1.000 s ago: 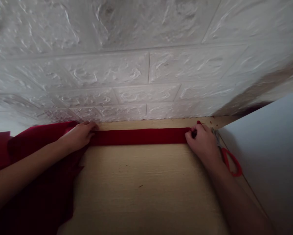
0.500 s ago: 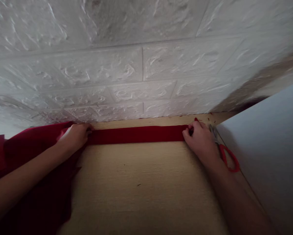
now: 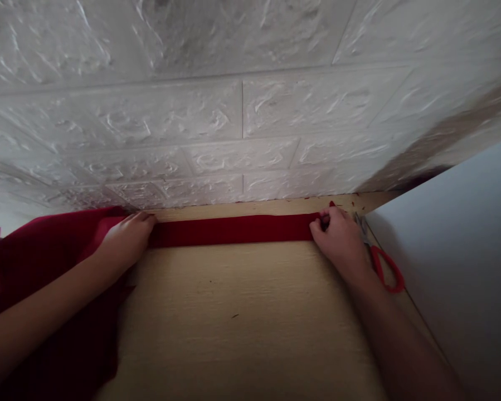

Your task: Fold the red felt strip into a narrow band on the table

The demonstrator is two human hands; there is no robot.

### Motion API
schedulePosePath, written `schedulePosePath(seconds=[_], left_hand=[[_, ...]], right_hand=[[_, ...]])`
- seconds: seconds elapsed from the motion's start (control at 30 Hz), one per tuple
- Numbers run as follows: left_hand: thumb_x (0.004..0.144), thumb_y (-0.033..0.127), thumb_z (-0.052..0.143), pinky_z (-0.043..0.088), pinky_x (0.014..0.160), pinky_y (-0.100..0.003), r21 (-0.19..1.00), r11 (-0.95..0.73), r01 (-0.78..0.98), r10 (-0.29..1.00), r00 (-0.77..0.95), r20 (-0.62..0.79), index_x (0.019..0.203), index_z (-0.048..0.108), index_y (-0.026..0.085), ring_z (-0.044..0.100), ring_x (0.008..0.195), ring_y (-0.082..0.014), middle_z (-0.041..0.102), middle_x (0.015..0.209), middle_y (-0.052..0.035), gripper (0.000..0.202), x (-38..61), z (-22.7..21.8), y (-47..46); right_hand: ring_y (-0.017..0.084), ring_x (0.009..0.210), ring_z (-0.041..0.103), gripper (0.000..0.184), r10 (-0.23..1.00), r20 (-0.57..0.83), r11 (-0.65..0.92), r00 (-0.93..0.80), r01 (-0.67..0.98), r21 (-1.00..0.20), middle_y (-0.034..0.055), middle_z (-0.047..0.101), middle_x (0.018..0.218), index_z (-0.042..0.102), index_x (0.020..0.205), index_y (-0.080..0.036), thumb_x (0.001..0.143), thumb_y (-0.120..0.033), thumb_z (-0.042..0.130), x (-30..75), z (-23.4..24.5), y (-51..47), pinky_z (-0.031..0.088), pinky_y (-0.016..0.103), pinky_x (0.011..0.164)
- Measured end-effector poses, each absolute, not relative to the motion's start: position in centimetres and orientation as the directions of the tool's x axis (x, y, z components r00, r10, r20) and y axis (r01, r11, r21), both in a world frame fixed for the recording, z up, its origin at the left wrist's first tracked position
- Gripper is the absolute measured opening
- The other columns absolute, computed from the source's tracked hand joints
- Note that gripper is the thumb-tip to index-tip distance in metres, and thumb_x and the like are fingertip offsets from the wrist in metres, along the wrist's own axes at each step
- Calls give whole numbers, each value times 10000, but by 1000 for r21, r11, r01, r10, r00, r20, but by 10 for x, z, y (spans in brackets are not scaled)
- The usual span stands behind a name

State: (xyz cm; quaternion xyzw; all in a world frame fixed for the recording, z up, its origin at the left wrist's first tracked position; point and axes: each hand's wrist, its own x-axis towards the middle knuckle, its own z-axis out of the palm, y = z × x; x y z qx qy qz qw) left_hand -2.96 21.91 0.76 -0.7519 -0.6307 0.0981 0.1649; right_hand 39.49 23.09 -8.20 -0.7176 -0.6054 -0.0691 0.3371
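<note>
A band of red cloth (image 3: 233,229) lies stretched along the far edge of a light wooden table (image 3: 242,323), close to the wall. My left hand (image 3: 127,242) rests on the band's left end with its fingers pressed down on it, where the cloth widens into a large red sheet (image 3: 49,262). My right hand (image 3: 342,242) pinches the band's right end between thumb and fingers. Red-handled scissors (image 3: 382,264) lie on the table just right of my right hand, untouched.
A white embossed brick-pattern wall (image 3: 242,106) rises directly behind the table. A plain pale panel (image 3: 463,250) closes off the right side. The red sheet hangs over the table's left edge.
Both hands stay on the ends of the band. The view has shifted slightly, so everything sits a little lower-left to before; the cloth looks unchanged.
</note>
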Motion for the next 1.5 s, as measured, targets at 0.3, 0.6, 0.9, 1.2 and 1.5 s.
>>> schedulePosePath(seconds=[0.3, 0.6, 0.9, 1.2, 1.5], left_hand=[[912, 2, 261, 501, 578, -309, -594, -110, 797, 957, 246, 153, 1005, 706, 43, 690, 917, -311, 701, 1012, -227, 456, -10, -10, 212], [863, -50, 252, 458, 526, -285, -651, -129, 748, 923, 330, 197, 938, 727, 8, 714, 807, -306, 724, 897, -255, 484, -8, -16, 206], [855, -56, 244, 493, 521, -299, -690, -126, 712, 905, 368, 215, 994, 734, -54, 731, 813, -329, 733, 901, -293, 509, -10, -18, 209], [827, 0, 248, 580, 688, -455, -570, -219, 792, 910, 376, 173, 1169, 692, -101, 683, 1053, -435, 661, 1150, -411, 569, -17, -20, 208], [890, 30, 243, 545, 905, -536, -494, -233, 838, 898, 381, 221, 1241, 672, -79, 578, 1303, -446, 570, 1379, -382, 565, 37, 13, 214]], right_hand=[[319, 994, 635, 435, 821, 533, -41, 205, 952, -303, 185, 680, 1112, 646, 1266, -129, 888, -214, 449, 386, -74, 221, 492, 426, 848], [300, 1044, 620, 415, 821, 562, 27, 105, 975, -222, 137, 708, 1169, 753, 1221, -195, 928, -171, 460, 386, -71, 212, 486, 429, 918], [288, 1057, 615, 404, 830, 540, 6, 140, 966, -260, 79, 745, 1211, 797, 1181, -221, 944, -188, 472, 386, -70, 211, 490, 422, 918], [283, 976, 608, 403, 802, 590, 12, 97, 984, -178, 80, 769, 1122, 821, 1124, -240, 923, -231, 472, 388, -74, 214, 460, 433, 873], [297, 1015, 613, 381, 809, 577, -6, 112, 983, -181, 109, 761, 1107, 826, 1104, -226, 924, -210, 491, 387, -70, 214, 454, 450, 898]])
